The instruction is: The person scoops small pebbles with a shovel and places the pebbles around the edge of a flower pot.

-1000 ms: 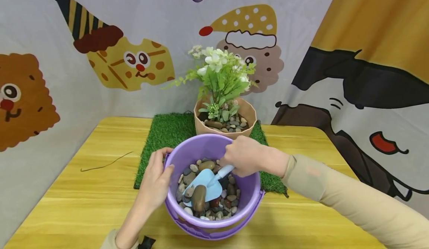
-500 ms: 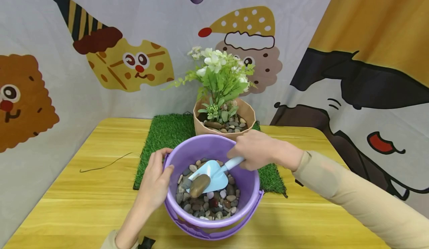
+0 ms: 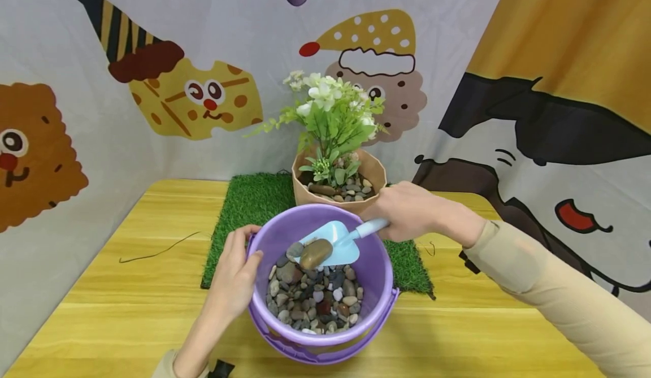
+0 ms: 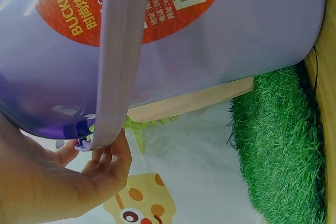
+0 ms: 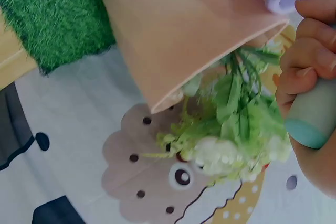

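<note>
A purple bucket (image 3: 378,287) with pebbles (image 3: 322,304) in its bottom stands on the table. My left hand (image 3: 234,279) grips its left rim, thumb over the inside and fingers outside; in the left wrist view the fingers (image 4: 113,169) are by the bucket's handle (image 4: 118,61). My right hand (image 3: 409,211) holds a light blue toy shovel (image 3: 348,251) by its handle, above the pebbles at the bucket's far side. On the blade lie a large brown stone (image 3: 316,253) and a smaller grey one (image 3: 294,249). The shovel's grip end (image 5: 310,124) shows in the right wrist view.
Just behind the bucket is a beige pot (image 3: 304,194) with pebbles and a white-flowered plant (image 3: 335,112). Green artificial turf (image 3: 249,200) lies beneath. A thin dark wire (image 3: 160,251) lies on the table (image 3: 117,304) at left. A cartoon-printed cloth (image 3: 213,5) hangs behind.
My right hand has raised the shovel and drawn it up toward the bucket's far right rim, carrying the brown stone along. My left hand has stayed on the rim.
</note>
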`<state>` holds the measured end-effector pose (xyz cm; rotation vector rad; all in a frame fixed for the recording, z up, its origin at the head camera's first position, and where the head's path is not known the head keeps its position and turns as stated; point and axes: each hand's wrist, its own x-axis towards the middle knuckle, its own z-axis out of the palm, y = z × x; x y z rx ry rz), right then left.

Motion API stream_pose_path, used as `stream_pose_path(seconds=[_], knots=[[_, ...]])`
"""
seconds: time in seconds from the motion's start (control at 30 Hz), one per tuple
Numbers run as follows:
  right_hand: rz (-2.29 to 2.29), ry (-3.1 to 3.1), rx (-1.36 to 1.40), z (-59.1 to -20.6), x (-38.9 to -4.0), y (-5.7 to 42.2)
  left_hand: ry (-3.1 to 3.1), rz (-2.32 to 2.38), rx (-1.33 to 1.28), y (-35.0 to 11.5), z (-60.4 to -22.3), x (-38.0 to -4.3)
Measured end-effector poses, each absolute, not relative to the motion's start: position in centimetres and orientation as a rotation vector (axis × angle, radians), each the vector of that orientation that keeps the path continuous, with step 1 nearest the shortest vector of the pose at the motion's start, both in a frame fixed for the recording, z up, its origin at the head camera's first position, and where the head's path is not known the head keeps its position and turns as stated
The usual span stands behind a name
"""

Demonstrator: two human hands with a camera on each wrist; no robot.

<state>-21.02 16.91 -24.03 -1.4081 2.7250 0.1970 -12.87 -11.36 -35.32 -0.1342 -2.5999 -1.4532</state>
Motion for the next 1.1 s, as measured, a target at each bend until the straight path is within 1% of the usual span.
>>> stream_pose_path(seconds=[0.2, 0.7, 1.1], knots=[[0.182, 2.744, -1.271, -23.1, -22.0, 18.2, -2.597, -1.454, -0.136, -11.4, -35.3, -12.8], [0.219, 2.848, -0.942, -22.5, -25.3, 20.8, -2.601, -1.444, -0.134, -11.4, -35.4, -12.8], [0.241, 2.835, -0.858, -22.8, -26.5, 20.0, -2.598, -1.443, -0.131, -11.4, -35.5, -12.9]])
